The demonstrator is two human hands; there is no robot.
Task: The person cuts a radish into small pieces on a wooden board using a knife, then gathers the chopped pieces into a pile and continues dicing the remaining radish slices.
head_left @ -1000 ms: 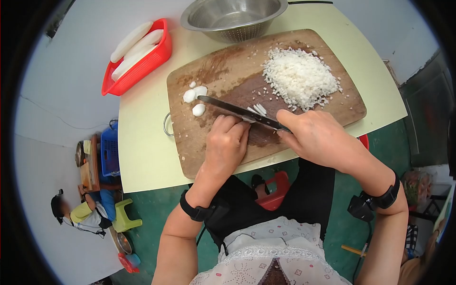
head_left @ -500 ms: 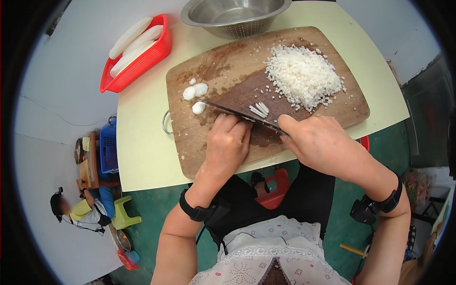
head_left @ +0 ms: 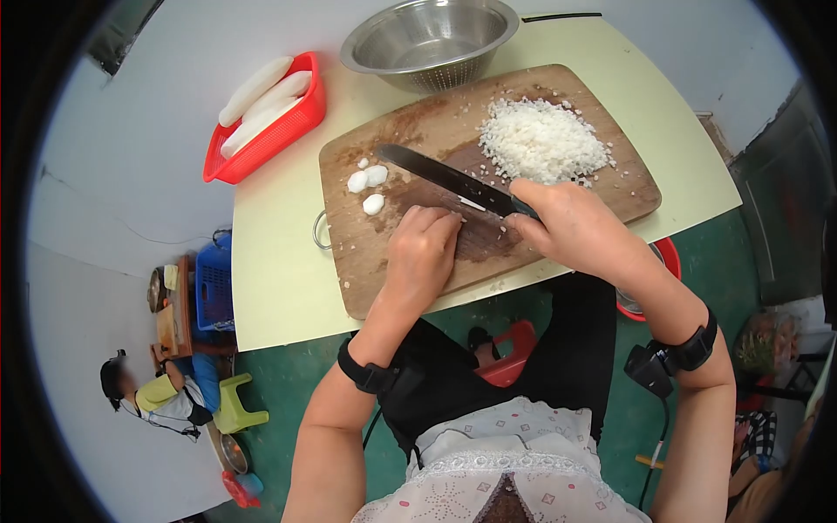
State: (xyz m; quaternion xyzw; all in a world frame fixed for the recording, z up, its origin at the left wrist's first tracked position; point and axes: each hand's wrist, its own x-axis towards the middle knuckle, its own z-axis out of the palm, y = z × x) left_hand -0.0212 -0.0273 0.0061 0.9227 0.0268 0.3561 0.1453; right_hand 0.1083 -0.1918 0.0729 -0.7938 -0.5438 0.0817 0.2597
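Observation:
My right hand (head_left: 571, 222) grips the handle of a kitchen knife (head_left: 440, 177). Its dark blade points up and left, tilted flat above the wooden cutting board (head_left: 384, 292). My left hand (head_left: 423, 248) rests on the board just below the blade, fingers curled together; whatever lies under them is hidden. A thin white strip (head_left: 472, 204) shows at the blade's lower edge. Farther right on the board is a heap of finely diced white vegetable (head_left: 542, 141). Several round white end pieces (head_left: 373, 204) lie near the board's left side.
A red plastic basket (head_left: 307, 114) with long, peeled white radishes (head_left: 259, 125) stands at the table's back left. Behind the board is a steel colander (head_left: 429, 44). Left of the table are a blue crate (head_left: 214, 283), a green stool (head_left: 235, 405) and a seated person (head_left: 166, 392).
The knife has swung up and away from my left fingers, its blade turning flatter over the board. The cut strips beside it are now mostly hidden by the blade. My left hand stays low on the board.

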